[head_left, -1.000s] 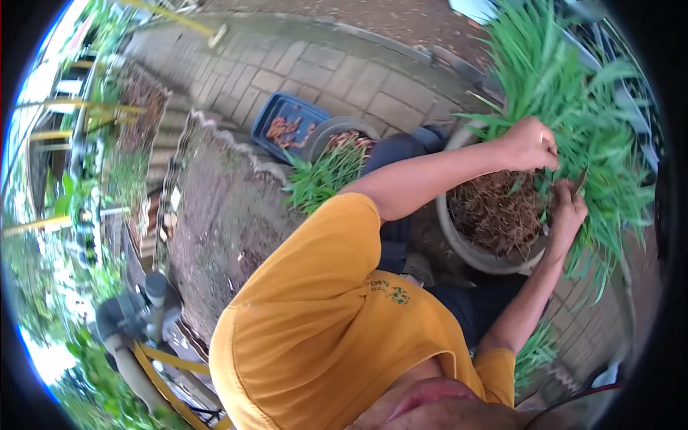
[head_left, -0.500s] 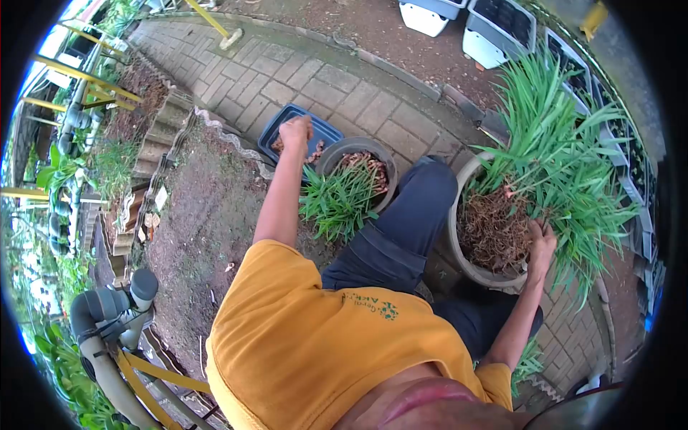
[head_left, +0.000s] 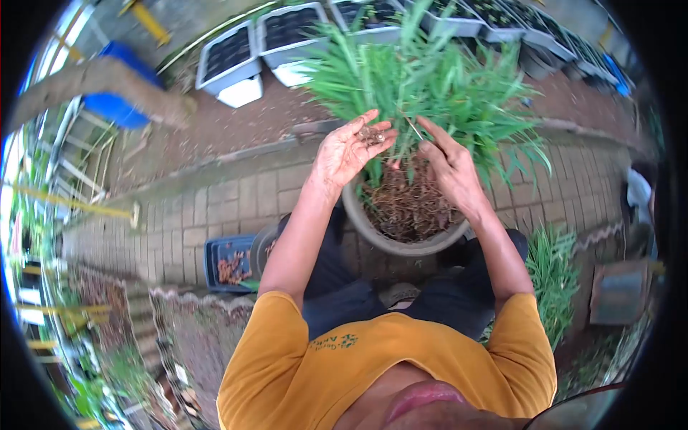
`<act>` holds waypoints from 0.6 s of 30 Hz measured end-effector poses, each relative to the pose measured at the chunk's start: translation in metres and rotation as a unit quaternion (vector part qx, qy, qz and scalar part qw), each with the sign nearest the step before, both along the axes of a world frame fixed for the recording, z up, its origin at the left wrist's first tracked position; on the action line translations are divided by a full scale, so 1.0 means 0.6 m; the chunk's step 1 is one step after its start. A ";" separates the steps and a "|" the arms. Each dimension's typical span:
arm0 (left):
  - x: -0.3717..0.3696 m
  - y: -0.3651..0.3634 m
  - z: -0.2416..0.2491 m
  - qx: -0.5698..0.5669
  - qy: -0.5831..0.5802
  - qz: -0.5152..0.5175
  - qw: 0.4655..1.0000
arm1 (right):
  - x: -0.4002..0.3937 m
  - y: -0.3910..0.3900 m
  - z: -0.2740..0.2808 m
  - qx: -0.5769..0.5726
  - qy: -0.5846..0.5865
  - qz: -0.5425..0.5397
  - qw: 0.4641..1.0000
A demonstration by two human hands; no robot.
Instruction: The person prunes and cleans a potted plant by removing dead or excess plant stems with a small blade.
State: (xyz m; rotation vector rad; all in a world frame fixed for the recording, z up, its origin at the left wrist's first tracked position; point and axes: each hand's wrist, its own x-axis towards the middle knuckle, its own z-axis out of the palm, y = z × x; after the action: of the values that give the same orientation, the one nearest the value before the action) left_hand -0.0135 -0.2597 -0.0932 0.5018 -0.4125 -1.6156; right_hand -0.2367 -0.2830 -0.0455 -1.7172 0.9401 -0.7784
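My left hand (head_left: 342, 154) is palm up above the pot, its soil-stained fingers curled around a small brownish ginger piece (head_left: 371, 136). To its right, my right hand (head_left: 451, 168) grips a thin metal blade, seemingly a small knife (head_left: 414, 129), whose handle is hidden. Under both hands stands a large round pot (head_left: 408, 247) with a tangled mass of brown roots (head_left: 408, 204). Tall green ginger leaves (head_left: 423, 86) lean out over its far side.
A blue tray (head_left: 208, 261) with reddish-brown ginger pieces lies at left, beside a smaller pot (head_left: 261, 251) partly behind my left arm. Grey planter boxes (head_left: 236, 68) line the far side. More leafy stems (head_left: 552, 279) lie at right on the brick paving.
My view has swung right. My left hand has come from the blue tray to above the large pot, now with a ginger piece. My right hand has moved from the root edge toward the stems, blade showing.
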 end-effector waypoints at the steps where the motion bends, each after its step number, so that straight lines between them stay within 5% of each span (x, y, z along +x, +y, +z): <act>1: -0.018 -0.027 -0.009 0.001 -0.037 -0.011 0.999 | -0.007 -0.012 0.004 -0.016 -0.008 -0.010 1.000; 3: -0.047 -0.073 -0.029 0.033 -0.034 -0.033 0.998 | -0.008 -0.038 -0.014 -0.052 -0.068 -0.035 0.996; 7: -0.086 -0.122 -0.078 0.138 -0.046 -0.024 0.989 | -0.040 -0.089 -0.083 0.127 -0.084 -0.051 0.987; 10: -0.106 -0.131 -0.111 0.187 -0.053 -0.009 0.981 | -0.048 -0.096 -0.103 0.145 -0.007 -0.088 0.985; 18: -0.139 -0.144 -0.126 0.190 -0.045 0.003 0.981 | -0.028 -0.085 -0.152 -0.035 0.009 -0.042 0.998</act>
State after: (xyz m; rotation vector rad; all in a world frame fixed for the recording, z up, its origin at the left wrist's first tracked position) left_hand -0.0969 -0.3459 -0.1688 0.8649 -0.1668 -1.6771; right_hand -0.2536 -0.3339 -0.1366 -1.7572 1.0138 -0.8619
